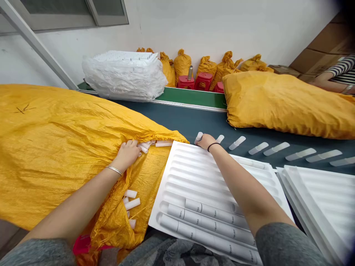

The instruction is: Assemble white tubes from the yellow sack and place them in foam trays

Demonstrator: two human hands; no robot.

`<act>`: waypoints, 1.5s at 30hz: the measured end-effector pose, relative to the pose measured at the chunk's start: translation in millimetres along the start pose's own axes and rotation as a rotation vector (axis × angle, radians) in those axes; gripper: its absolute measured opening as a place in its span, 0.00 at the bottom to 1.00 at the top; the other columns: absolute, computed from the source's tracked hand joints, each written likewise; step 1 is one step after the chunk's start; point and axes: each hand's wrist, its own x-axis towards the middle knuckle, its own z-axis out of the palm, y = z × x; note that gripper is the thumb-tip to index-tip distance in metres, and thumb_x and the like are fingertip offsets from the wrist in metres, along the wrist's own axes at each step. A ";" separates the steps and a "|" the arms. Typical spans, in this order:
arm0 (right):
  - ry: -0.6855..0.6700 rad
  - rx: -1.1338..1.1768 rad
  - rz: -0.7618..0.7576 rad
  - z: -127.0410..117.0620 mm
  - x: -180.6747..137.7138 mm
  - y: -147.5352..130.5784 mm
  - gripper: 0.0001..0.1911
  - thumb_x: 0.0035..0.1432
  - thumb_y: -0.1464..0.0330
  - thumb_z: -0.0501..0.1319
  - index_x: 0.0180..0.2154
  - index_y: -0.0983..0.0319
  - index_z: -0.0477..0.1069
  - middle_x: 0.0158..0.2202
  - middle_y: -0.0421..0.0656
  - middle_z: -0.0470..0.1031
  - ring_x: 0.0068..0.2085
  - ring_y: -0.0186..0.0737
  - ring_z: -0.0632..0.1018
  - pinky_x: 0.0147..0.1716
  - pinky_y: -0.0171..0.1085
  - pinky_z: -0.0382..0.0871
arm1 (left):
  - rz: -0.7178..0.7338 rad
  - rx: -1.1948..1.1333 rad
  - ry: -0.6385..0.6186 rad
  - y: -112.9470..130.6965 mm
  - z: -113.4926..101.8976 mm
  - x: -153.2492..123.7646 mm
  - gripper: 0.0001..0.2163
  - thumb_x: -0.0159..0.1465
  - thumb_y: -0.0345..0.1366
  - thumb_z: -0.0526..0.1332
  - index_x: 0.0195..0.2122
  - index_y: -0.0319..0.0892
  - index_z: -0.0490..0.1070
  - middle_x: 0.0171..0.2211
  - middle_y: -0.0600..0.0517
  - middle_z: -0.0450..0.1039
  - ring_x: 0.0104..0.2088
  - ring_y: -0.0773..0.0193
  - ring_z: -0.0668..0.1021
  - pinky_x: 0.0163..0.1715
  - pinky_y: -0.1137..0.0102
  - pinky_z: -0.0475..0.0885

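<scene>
My left hand reaches into the torn opening of a big yellow woven sack, its fingers curled among small white tubes spilling out. My right hand rests at the far edge of a white grooved tray and is closed on a white tube. The tray's nearest grooves hold rows of white tubes laid end to end. More tubes poke through a lower tear in the sack.
A row of white tubes lies on the dark belt. More white trays are stacked at right. Another yellow sack, bagged trays, red stools and another person's striped sleeve sit behind.
</scene>
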 end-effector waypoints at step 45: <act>-0.047 0.914 -0.757 18.9 -145.6 5.4 0.17 0.66 0.59 0.49 0.45 0.63 0.69 0.28 0.41 0.70 0.29 0.32 0.70 0.30 0.33 0.66 | 0.532 -0.523 0.284 115.9 -75.6 -74.4 0.15 0.66 0.35 0.55 0.53 0.37 0.65 0.38 0.46 0.73 0.37 0.61 0.75 0.38 0.68 0.70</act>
